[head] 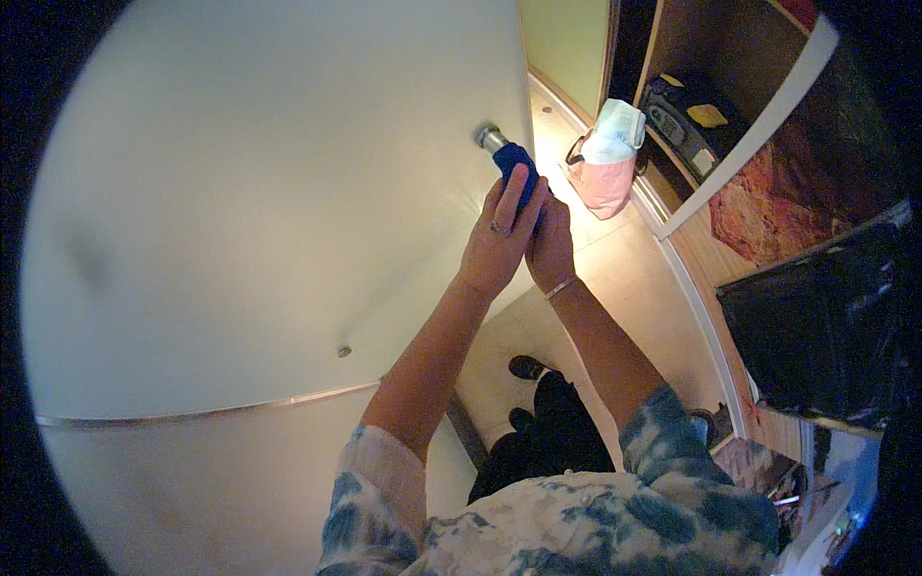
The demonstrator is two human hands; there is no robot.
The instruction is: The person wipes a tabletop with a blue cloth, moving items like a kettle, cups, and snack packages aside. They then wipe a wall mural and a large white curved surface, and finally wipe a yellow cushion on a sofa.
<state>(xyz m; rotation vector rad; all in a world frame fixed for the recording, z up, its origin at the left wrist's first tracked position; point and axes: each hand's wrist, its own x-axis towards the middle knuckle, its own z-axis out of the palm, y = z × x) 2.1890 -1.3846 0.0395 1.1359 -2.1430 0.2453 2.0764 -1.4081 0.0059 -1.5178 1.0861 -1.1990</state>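
Observation:
A metal door handle [493, 137] projects from the pale frosted panel [288, 216], and a dark blue cloth [515, 162] is wrapped around its outer part. Over the cloth, the fingers of my left hand [497, 237] are curled, with a ring on one finger. My right hand [552, 245] is beside it, closed around the right side of the same cloth; most of its fingers are hidden.
A pink and pale blue bag [605, 173] rests on the tiled floor beyond my hands. Shelves at the right hold a dark safe-like box [666, 122]. A black covered item [814, 331] lies at the right. A round metal knob [344, 352] sits low on the panel.

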